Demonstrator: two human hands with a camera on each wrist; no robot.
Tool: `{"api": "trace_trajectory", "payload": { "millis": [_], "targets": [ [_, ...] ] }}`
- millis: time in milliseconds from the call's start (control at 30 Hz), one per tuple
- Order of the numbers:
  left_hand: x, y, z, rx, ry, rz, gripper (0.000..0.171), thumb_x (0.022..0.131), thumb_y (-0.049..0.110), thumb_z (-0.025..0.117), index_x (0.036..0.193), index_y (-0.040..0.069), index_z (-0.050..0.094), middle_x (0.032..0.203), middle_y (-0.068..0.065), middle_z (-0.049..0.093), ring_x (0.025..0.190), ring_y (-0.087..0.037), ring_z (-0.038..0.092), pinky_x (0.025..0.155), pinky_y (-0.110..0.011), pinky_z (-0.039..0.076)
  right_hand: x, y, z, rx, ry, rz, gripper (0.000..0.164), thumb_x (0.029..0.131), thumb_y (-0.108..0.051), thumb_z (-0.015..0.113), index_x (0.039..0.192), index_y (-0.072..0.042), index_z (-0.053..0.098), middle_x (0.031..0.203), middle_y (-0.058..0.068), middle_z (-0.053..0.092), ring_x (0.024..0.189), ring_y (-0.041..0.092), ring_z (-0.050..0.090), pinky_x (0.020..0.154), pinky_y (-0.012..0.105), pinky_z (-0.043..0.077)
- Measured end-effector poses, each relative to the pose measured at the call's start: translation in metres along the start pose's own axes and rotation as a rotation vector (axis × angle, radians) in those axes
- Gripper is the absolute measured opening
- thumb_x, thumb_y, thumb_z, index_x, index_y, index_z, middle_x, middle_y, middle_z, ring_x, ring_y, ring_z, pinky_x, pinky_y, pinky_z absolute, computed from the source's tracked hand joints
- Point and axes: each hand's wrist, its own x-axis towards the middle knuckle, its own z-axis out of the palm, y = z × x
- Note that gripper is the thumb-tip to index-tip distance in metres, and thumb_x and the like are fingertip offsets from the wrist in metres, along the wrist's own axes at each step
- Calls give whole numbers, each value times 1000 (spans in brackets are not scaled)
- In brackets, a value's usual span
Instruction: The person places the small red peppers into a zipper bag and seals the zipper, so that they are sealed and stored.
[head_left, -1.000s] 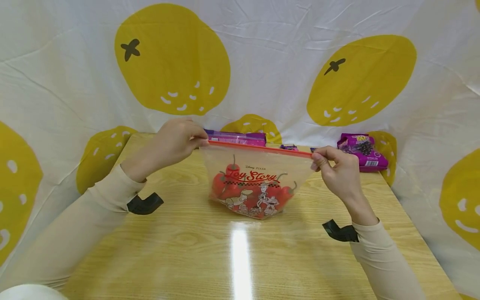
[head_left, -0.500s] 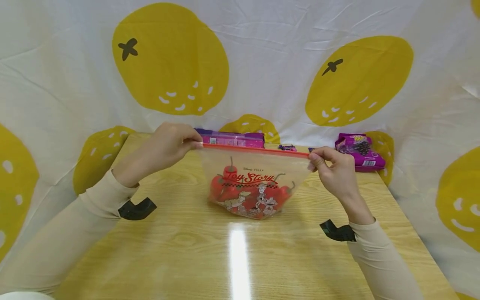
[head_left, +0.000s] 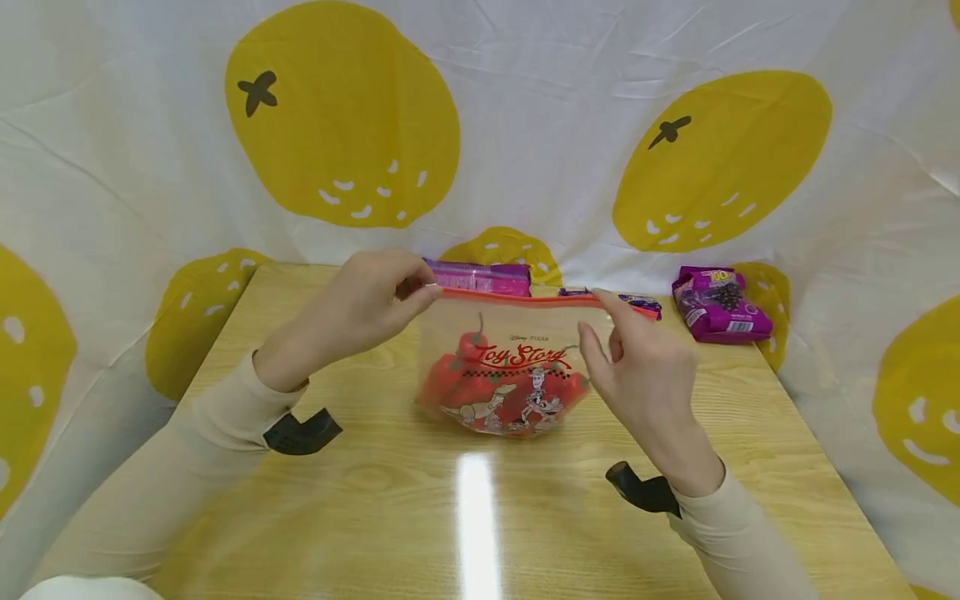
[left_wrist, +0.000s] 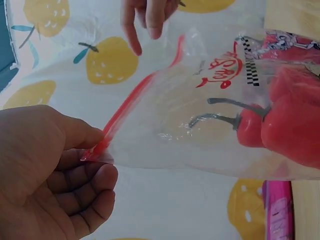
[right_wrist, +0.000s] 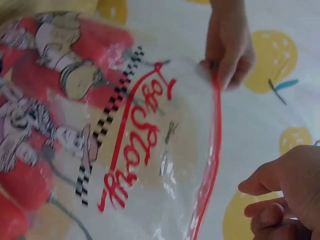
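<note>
the left hand [head_left: 360,304] pinches the left end of the red zip strip [head_left: 517,296] of a clear printed zip bag [head_left: 510,358], thumb and curled fingers closed on that corner, holding the bag upright over the middle of the wooden table [head_left: 375,500]. the bag's bottom, full of red peppers [head_left: 450,379], rests near the table's centre, toward the far edge. the right hand [head_left: 637,375] is relaxed and holds nothing; its straight fingers hover at the strip's right part, and whether they touch it cannot be told. along the far edge lie a purple box [head_left: 480,277] behind the bag and a purple snack packet [head_left: 720,304] at the far right corner.
</note>
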Motion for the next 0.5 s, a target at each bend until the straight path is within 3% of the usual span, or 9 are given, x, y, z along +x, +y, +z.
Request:
{"api": "trace_trajectory", "payload": {
  "millis": [133,233,300,400,500],
  "targets": [
    [-2,11,1,-22,-3,22,6,85,13,64,83,7,64,74,2,60,67,-8,53,63,-25,46,5,-10,9,149,-194,16,41,84,-22,61,122,-9,57,53,-7,48,41,5,32,39,25,24],
    [-7,15,1,-45,-22,48,7,85,16,64,83,9,63,74,5,60,67,-5,53,63,-23,46,8,-11,18,272,-286,50,28,85,-19,60,111,-10,60,59,-7,57,46,4,44,44,24,34],
    [-11,15,0,-117,-60,47,8,86,18,63,82,11,64,73,6,60,66,-4,52,62,-24,45,8,-10,20,378,-305,69,15,85,-14,61,99,-9,62,64,-6,61,49,4,50,46,23,37],
    [-17,3,0,-379,-177,-22,19,93,21,52,83,10,64,74,2,61,67,-11,55,63,-28,46,10,-9,18,528,-293,83,5,82,-7,63,86,-10,62,69,-6,64,55,5,54,49,23,40],
    [-24,-22,18,-749,-303,-207,37,99,29,37,88,3,62,77,-5,62,72,-19,58,70,-32,48,13,-11,12,641,-259,58,10,79,-3,66,84,-12,63,70,-7,64,58,6,54,50,24,41]
  ]
}}
